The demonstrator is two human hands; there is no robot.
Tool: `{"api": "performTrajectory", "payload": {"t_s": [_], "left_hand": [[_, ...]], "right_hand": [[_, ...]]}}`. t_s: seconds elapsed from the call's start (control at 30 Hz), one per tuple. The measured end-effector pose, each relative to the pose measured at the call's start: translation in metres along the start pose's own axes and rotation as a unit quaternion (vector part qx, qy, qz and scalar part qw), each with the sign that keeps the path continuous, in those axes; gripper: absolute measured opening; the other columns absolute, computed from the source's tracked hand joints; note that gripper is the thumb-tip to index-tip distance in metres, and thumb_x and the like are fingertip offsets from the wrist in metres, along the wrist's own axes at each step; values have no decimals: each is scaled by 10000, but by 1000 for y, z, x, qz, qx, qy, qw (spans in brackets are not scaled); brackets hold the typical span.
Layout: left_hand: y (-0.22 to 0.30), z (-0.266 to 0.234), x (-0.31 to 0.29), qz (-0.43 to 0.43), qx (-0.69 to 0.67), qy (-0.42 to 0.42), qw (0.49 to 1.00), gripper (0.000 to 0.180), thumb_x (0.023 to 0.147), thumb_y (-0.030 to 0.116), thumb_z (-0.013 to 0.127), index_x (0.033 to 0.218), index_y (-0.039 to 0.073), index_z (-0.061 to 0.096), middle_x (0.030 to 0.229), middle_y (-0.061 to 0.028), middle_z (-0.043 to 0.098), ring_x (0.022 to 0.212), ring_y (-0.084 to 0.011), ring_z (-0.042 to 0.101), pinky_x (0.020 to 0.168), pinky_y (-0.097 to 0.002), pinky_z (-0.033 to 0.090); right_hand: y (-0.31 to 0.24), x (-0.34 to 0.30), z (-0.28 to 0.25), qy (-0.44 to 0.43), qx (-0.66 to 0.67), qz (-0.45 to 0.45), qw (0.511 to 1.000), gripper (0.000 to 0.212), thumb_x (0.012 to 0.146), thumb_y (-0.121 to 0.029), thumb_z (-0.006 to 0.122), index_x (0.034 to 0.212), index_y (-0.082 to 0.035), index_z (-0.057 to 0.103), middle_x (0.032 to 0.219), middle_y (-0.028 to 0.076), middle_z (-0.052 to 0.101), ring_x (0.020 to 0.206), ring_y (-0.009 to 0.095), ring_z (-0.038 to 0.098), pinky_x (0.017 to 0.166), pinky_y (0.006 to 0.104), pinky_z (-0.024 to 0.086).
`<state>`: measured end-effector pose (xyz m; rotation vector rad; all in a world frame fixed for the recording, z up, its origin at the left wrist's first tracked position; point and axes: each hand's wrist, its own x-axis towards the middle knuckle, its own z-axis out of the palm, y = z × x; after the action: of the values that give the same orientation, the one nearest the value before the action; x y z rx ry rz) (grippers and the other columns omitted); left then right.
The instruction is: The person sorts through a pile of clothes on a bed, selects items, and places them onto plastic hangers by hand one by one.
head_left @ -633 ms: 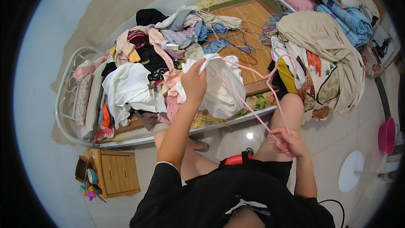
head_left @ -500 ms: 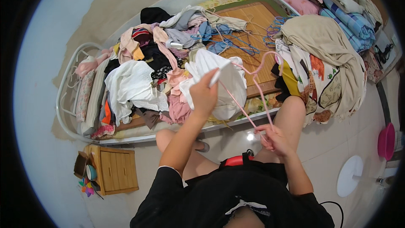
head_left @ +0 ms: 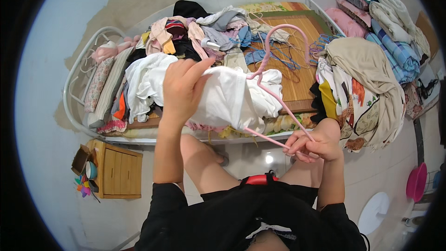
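A pink clothes hanger (head_left: 265, 59) is in my right hand (head_left: 312, 143), whose fingers are closed round its lower end, with the hook up and curving to the right. One arm of the hanger runs into a white garment (head_left: 220, 96), so that part of it is hidden under the cloth. At the garment's left end is my left hand (head_left: 182, 88), closed on the fabric with the thumb sticking out; its fingertips are partly hidden. The garment hangs stretched between my left hand and the hanger, above the bed's near edge.
Mixed clothes (head_left: 174, 30) lie heaped on the bed, beside a white lacy garment (head_left: 144, 81). Blue hangers (head_left: 290, 62) rest on the bamboo mat (head_left: 295, 86). A beige blanket (head_left: 364, 60) is piled right; a wooden cabinet (head_left: 121, 169) stands lower left.
My left hand has moved left, drawing the white garment out sideways. The hanger's neck now lies against the cloth, and my right hand has shifted slightly right. The view has shifted a little.
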<state>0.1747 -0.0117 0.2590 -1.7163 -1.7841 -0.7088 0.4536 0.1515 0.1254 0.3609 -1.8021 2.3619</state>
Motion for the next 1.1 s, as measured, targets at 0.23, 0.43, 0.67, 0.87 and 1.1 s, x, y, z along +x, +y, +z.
{"api": "performTrajectory", "payload": {"t_s": [0.23,0.43,0.67,0.87,1.1], "left_hand": [[-6,-14,-47,-79,11,89,993,299,712,6,624,1001,80,625,596,-77,470,539,-223,467,519,-322,367],[-5,-38,-81,-127,-5,93,987,282,748,-5,611,1020,66,635,670,-108,554,560,-221,516,536,-290,410],[-30,-52,-131,-216,-39,52,974,244,771,38,585,1009,52,635,696,-141,576,585,-243,541,564,-302,422],[-27,-33,-142,-175,-57,23,983,282,737,52,602,1016,68,638,611,-88,516,532,-234,492,519,-322,384],[1,-39,-105,-103,-116,54,986,318,698,3,595,1012,30,635,622,-104,535,521,-226,500,513,-298,392]], "right_hand": [[64,64,10,95,340,5,936,549,908,-395,322,1303,-15,346,1257,257,436,487,155,512,396,201,392],[129,117,47,171,-522,-49,834,530,840,-254,487,1300,-53,318,1161,203,517,809,314,594,692,382,490],[88,65,-21,286,-606,-55,740,176,630,-82,586,783,-8,542,913,122,572,874,303,518,749,378,436],[-8,30,-19,304,-544,-237,745,107,587,-15,509,682,33,524,862,128,592,818,296,527,721,343,433],[-84,14,91,269,-364,-426,783,134,729,-140,577,712,-53,477,896,183,588,799,295,556,737,401,468]]}}
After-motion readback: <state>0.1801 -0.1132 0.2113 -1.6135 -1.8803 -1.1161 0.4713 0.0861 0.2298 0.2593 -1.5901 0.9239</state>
